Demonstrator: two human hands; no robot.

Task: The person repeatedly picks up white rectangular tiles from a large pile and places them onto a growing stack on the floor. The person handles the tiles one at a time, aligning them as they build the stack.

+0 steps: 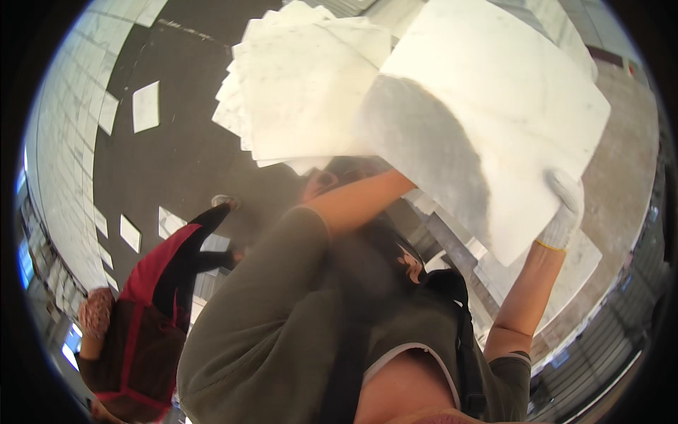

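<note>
Step in hand, by my judgement: carrying a marble slab (pixel 487 120), raised above a fanned stack (pixel 304 85). Right hand (pixel 563 210), gloved, is clamped on the slab's edge. Left hand is hidden behind it; grip cannot be told. Next: steady two-handed lowering.

- One large white marble slab (pixel 494 120), held up
- One fanned stack of white tiles (pixel 296 85)
- About six loose tiles on the dark floor (pixel 183 148)
- One gloved hand (pixel 563 212)
- One other person (pixel 141 311)

Dark floor (pixel 183 141) with scattered white tiles (pixel 145 106); pale tiled wall (pixel 67 162) at left.
</note>
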